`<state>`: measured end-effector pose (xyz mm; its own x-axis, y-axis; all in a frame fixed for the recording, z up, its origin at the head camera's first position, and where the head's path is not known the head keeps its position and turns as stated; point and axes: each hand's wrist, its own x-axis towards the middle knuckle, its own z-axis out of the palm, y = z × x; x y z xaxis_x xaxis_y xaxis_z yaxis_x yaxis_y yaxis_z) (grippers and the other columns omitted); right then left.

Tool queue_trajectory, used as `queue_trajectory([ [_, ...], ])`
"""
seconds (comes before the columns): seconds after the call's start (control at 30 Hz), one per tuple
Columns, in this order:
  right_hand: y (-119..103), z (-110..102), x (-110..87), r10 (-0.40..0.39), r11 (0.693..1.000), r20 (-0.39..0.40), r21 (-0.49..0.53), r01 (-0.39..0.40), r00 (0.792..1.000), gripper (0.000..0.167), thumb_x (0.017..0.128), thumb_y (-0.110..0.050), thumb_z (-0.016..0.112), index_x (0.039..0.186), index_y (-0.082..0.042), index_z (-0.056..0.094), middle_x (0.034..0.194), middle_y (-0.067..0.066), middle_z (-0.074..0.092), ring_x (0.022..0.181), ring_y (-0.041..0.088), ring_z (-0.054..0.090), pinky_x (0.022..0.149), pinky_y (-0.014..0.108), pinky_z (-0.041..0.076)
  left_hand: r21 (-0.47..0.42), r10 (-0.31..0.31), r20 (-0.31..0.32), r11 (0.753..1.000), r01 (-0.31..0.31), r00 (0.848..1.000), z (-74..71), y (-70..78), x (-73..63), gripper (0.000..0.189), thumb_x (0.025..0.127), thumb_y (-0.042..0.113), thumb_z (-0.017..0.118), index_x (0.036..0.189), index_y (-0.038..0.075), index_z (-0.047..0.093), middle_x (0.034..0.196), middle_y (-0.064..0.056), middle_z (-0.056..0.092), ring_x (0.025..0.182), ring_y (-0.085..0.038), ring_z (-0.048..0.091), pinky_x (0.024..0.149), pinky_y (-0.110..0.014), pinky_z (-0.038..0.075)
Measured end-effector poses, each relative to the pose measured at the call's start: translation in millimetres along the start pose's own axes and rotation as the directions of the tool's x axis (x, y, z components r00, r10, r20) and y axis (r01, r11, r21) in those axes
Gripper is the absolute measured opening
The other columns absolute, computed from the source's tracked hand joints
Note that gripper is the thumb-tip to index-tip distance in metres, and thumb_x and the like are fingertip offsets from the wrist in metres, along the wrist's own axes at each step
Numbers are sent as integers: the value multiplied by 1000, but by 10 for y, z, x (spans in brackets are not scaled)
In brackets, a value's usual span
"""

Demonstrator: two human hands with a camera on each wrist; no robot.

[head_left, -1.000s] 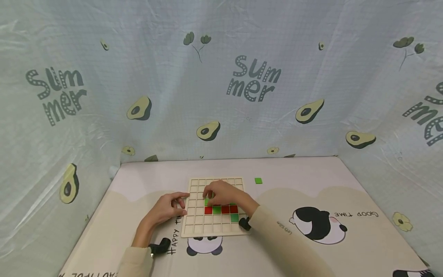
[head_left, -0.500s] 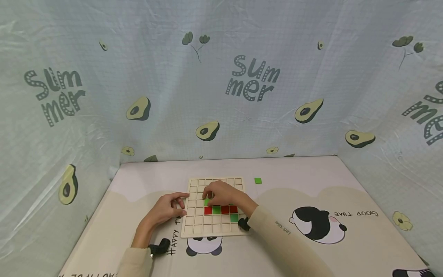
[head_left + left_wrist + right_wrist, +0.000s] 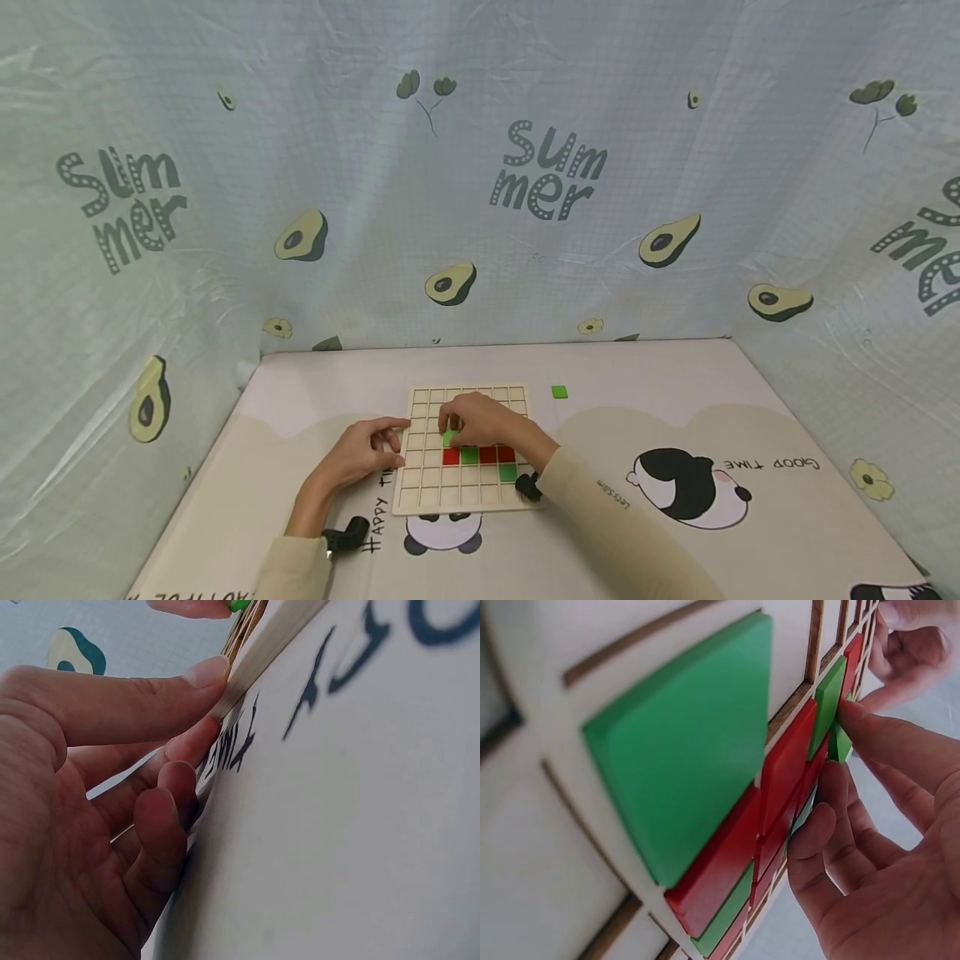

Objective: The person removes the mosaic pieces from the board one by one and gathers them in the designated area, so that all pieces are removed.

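Observation:
A pale wooden grid board (image 3: pixel 427 497) lies on the table with red and green square tiles in some cells. My left hand (image 3: pixel 360 450) touches the board's left edge with its thumb and index finger, set apart; the left wrist view shows the thumb (image 3: pixel 206 679) against the edge. Over the board, my right hand (image 3: pixel 482 418) pinches a green tile (image 3: pixel 841 742) at a cell just behind a red tile (image 3: pixel 451 456). A green tile (image 3: pixel 469 455) and further red tiles (image 3: pixel 489 454) continue that row. My right hand hides part of the tiles behind.
A loose green tile (image 3: pixel 559 392) lies on the table beyond the board's back right corner. Nearest me on the board is another green tile (image 3: pixel 507 472). A patterned cloth covers the table, and printed curtains (image 3: pixel 360 183) rise at the back and sides.

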<state>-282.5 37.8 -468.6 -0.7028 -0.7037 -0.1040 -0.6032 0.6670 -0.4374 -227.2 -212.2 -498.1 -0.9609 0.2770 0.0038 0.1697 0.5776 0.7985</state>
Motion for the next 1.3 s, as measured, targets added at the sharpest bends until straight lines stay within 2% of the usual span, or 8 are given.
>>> queue_trajectory([
  [0.37, 27, -28, -45, 3, 999, 0, 42, -3, 1000, 22, 93, -8, 70, 106, -24, 73, 98, -7, 70, 87, 7, 59, 79, 23, 50, -1, -3, -2, 1000, 3, 1000, 6, -2, 1, 59, 76, 7, 82, 133, 0, 67, 87, -4, 65, 67, -11, 49, 62, -23, 39],
  [0.6, 35, -49, -83, 11, 998, -7, 55, -11, 1000, 19, 94, -11, 72, 107, -24, 74, 94, -9, 68, 84, 8, 58, 79, 23, 49, -2, 1, 1, 1000, -1, 1000, 8, -12, 5, 60, 76, 7, 82, 133, -1, 67, 87, -4, 65, 67, -11, 49, 62, -23, 39],
  [1.03, 71, -41, -112, -17, 996, -25, 85, 19, 1000, 22, 100, -11, 62, 111, -24, 75, 89, -9, 69, 75, 7, 57, 75, 22, 48, 1, 0, 5, 1000, 0, 1000, 3, 9, 1, 62, 76, 6, 81, 135, -1, 65, 87, -4, 65, 67, -11, 48, 61, -23, 38],
  [1.3, 108, -80, -158, -25, 996, -58, 82, 30, 998, 21, 100, -12, 64, 112, -26, 76, 96, -8, 71, 83, 8, 58, 81, 25, 49, 11, 3, 6, 1000, -3, 1000, 4, 11, -4, 62, 76, 6, 82, 135, -2, 66, 87, -3, 65, 65, -10, 48, 61, -22, 38],
])
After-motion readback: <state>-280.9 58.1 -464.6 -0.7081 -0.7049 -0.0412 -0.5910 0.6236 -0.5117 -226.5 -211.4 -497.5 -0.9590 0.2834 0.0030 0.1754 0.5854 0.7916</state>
